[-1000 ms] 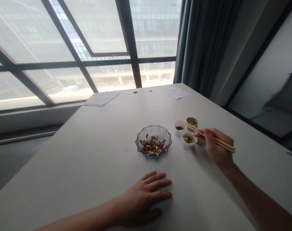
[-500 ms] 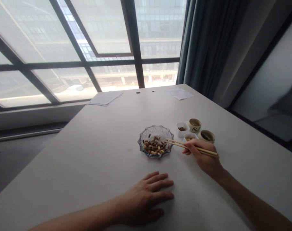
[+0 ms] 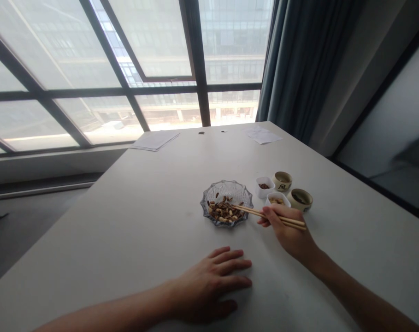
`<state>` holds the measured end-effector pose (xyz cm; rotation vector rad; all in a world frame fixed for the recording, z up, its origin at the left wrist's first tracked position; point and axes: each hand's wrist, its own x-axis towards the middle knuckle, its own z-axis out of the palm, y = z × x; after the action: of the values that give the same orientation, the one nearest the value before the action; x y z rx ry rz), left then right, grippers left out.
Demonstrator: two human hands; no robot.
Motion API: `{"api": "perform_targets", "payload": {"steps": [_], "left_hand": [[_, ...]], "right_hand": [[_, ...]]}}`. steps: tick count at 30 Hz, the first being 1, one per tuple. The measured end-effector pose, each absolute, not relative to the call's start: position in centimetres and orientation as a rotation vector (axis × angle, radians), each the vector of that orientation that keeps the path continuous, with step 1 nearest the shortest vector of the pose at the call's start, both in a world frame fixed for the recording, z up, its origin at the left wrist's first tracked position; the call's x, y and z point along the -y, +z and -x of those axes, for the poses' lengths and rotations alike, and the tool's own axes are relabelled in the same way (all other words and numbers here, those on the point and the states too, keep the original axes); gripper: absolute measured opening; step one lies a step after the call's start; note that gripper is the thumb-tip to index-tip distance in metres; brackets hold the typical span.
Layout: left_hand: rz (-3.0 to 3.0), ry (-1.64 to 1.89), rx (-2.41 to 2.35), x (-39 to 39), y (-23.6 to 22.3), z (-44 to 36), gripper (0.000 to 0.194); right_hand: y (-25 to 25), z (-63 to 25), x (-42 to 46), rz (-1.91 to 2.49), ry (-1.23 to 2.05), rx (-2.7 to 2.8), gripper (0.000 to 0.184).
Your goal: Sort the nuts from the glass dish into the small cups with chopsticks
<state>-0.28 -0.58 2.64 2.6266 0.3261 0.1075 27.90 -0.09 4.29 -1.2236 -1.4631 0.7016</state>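
Note:
My right hand [image 3: 288, 230] is closed round a pair of wooden chopsticks [image 3: 264, 215]. Their tips lie close together at the mixed seeds and nuts [image 3: 225, 210] in a clear glass dish [image 3: 226, 186] with a scalloped rim. Whether a piece is pinched between the tips I cannot tell. My left hand [image 3: 214, 281] rests flat on the table in front of the dish, fingers spread, holding nothing. Just beyond my right hand stand a white cup with dark bits [image 3: 264, 186] and a white cup with pale pieces [image 3: 277, 199], the latter partly hidden.
Two cream-coloured bowls, a farther bowl with a dark character [image 3: 282, 180] and a nearer bowl [image 3: 300, 199], stand right of the white cups. Paper sheets lie at the far left [image 3: 156, 140] and far right [image 3: 262, 135] of the white table [image 3: 143, 207]. Windows and a curtain [image 3: 292, 69] are behind.
The chopstick tips have come lower and closer together over the seeds and nuts. My left hand stays flat in place. The whole view has shifted slightly.

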Motion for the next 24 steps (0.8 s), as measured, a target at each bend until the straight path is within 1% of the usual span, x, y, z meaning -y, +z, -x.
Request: {"api": "perform_targets", "payload": {"steps": [8,13,17,20,24], "left_hand": [[-2.63,0.099,-0.321,0.6,2.7,0.3,0.057],[-2.627,0.096,-0.331,0.6,2.9,0.2,0.055],[-2.64,0.051,-0.345,0.6,3.0,0.2,0.056],[-2.642,0.059,-0.343,0.6,3.0,0.2,0.058],[-2.633,0.076,-0.334,0.6,3.0,0.3,0.058]], "right_hand": [[4.0,-28.2,0.4,1.195,0.581,1.47,0.04],[5.6,-30.2,0.6,1.21,0.334,1.355,0.031],[6.0,-32.7,0.1,1.278,0.182,1.204,0.03],[5.7,-33.8,-0.4,1.334,0.166,1.179,0.032],[5.4,-33.7,-0.6,1.337,0.257,1.173,0.035]]}}
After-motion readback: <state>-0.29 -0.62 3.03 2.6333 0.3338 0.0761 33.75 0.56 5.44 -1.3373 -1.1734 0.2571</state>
